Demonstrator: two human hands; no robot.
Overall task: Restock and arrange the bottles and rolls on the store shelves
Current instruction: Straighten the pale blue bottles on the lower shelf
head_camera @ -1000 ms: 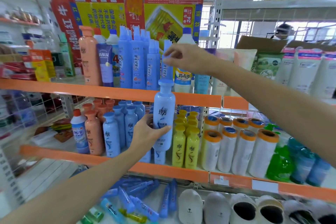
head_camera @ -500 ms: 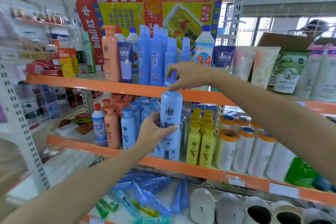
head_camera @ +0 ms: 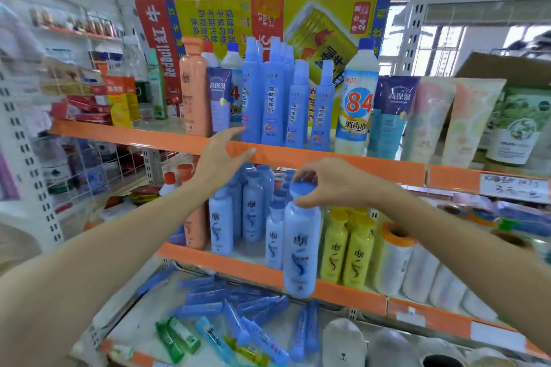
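pinching the cap of a pale blue bottle from above with the right hand, fingertips curled down around the blue lid, thumb at its lower rim. hanging upright in front of the orange front edge of the middle shelf, carried by the cap alone, base just below that edge and clear of the shelf board. standing just behind it, near the front edge, more pale blue bottles in rows, with yellow bottles to their right and plastic-wrapped rolls with orange and blue ends further toward the right end of the same shelf.

reaching up with the left hand, fingers straight and loosely spread, released and holding nothing. lying across the orange front edge of the top shelf, fingertips close to the base of the tall blue spray bottles at the middle of that shelf; actual contact with them hard to call. flanked on the left by a peach bottle and on the right by a white "84" disinfectant bottle, then tubes toward the right end.

scattered flat on the bottom shelf, blue tubes and a few green ones, slippers at its front right.
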